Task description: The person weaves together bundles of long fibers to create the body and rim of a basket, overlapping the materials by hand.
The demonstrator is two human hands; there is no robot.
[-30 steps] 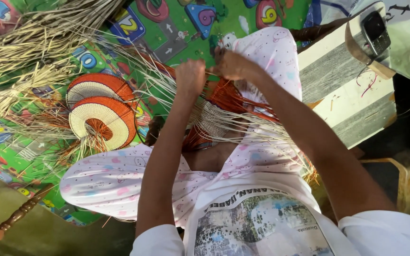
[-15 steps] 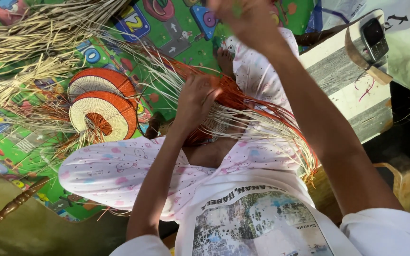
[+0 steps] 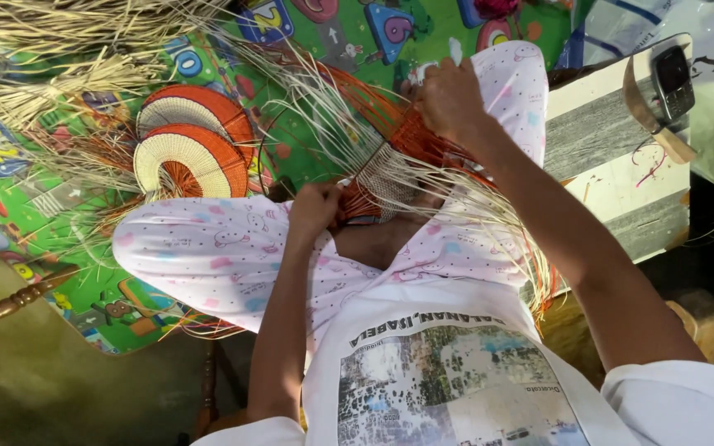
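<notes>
Straw weaving is seen from above, on the lap of a seated person in pale pink patterned trousers (image 3: 208, 248) and a white printed shirt (image 3: 448, 372). A half-woven orange and cream fan (image 3: 382, 177) is held over the knees, between the two hands, with long loose straw strands (image 3: 489, 239) trailing from it to the right and toward the near side. The left hand (image 3: 316, 211) is clenched on the near edge of the woven part, fingers curled over the orange band. The right hand (image 3: 449, 99) is closed farther off, gripping a bunch of orange and cream strands at the far end of the piece.

Two finished fans (image 3: 192, 144), round-topped and banded in orange and cream, are laid one overlapping the other on a bright green play mat (image 3: 10, 206) to the left, just beside the left knee. Heaps of dry straw (image 3: 68, 33) are spread over the far left of the mat. To the right, a pale wooden worktop (image 3: 605, 157) is seen, with a dark mobile phone (image 3: 673, 81) resting at its far edge. A turned wooden chair rail (image 3: 10, 304) is visible at near left.
</notes>
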